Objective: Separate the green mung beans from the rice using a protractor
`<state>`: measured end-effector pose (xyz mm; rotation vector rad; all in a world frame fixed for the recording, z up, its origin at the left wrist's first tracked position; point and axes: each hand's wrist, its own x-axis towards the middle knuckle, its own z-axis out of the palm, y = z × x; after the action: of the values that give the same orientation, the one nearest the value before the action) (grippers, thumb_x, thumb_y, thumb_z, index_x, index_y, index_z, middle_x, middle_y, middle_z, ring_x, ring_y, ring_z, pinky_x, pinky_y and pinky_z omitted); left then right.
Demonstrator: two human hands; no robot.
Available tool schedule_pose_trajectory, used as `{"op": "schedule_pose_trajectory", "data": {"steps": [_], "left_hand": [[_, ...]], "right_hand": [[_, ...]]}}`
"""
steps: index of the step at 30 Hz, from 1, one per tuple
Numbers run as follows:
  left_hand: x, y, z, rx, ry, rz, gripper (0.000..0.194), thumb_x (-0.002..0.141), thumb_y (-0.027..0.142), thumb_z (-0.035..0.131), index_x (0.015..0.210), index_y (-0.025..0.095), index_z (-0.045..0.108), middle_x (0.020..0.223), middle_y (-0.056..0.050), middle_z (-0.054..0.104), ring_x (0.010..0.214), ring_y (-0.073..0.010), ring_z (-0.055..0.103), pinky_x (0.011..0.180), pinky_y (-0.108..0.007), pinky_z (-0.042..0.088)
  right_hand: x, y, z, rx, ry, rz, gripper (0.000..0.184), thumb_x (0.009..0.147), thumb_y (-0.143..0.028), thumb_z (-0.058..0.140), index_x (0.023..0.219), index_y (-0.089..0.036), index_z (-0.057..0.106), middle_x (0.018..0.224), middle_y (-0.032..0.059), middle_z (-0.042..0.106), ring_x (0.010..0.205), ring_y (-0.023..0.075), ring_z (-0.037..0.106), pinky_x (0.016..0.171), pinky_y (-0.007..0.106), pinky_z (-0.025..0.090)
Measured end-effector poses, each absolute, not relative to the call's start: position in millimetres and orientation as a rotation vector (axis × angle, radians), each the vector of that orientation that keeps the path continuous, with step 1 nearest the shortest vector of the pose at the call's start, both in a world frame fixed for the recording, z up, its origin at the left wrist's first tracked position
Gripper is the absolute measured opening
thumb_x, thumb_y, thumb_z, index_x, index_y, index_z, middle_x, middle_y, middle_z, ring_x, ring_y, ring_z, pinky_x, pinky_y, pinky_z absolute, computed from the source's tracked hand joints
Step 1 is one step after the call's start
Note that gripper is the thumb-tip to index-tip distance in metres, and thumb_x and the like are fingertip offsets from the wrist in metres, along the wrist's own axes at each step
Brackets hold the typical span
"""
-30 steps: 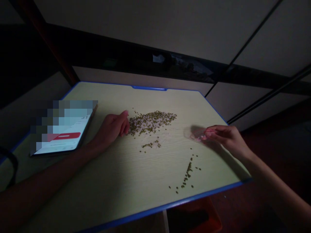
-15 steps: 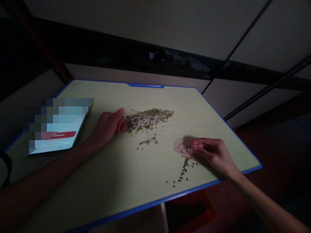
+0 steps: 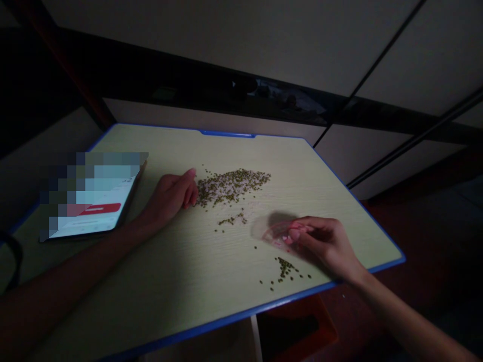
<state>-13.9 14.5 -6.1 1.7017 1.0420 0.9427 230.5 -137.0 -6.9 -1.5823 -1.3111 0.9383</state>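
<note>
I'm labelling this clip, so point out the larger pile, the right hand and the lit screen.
Larger pile [image 3: 234, 186]: head view, its middle.
Right hand [image 3: 332, 245]: head view, back of hand.
Lit screen [image 3: 98, 198]: head view, near its middle.

A dimly lit, blue-edged table [image 3: 158, 286] spreads beneath the left hand [image 3: 171, 195], pale panels [image 3: 226, 40] crossed by a dark band [image 3: 151, 75] stand beyond it, and reddish floor [image 3: 396, 226] shows right of the right hand [image 3: 328, 241].

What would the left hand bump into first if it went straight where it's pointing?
The left hand would probably meet the big patch of small green bits first. Its fingers are right at the edge, perhaps already touching; depth is hard to judge.
</note>
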Motion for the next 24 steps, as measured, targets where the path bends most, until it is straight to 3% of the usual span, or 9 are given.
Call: {"op": "schedule_pose_trajectory", "data": {"steps": [3, 10, 24], "left_hand": [[-14, 16, -8, 1.707, 1.038, 0.943, 0.053, 0.082, 0.037, 0.039, 0.031, 0.021, 0.037, 0.035, 0.001, 0.043, 0.036, -0.0094, 0.039, 0.045, -0.025, 0.032], [-14, 14, -7, 1.696, 1.054, 0.933, 0.054, 0.082, 0.036, 0.039, 0.031, 0.020, 0.037, 0.034, 0.001, 0.043, 0.036, -0.0096, 0.041, 0.047, -0.025, 0.034], [-14, 9, -2, 1.655, 1.123, 0.891, 0.052, 0.084, 0.029, 0.036, 0.033, 0.019, 0.037, 0.036, 0.002, 0.042, 0.039, -0.0089, 0.042, 0.051, -0.025, 0.036]], "right_hand": [[240, -117, 2, -1.449, -1.329, 0.901, 0.014, 0.070, -0.030, 0.066, 0.068, -0.016, 0.065, 0.062, 0.0034, 0.068, 0.051, 0.0115, 0.057, 0.048, 0.024, 0.043], [238, -70, 9, -1.286, -1.357, 0.839, 0.013, 0.072, -0.027, 0.062, 0.068, -0.017, 0.055, 0.051, 0.0000, 0.064, 0.041, 0.0089, 0.051, 0.042, 0.023, 0.040], [218, -78, -10, -1.483, -1.400, 1.070, 0.017, 0.071, -0.031, 0.059, 0.066, -0.014, 0.054, 0.049, 0.0021, 0.060, 0.036, 0.0056, 0.039, 0.035, 0.019, 0.027]]}}
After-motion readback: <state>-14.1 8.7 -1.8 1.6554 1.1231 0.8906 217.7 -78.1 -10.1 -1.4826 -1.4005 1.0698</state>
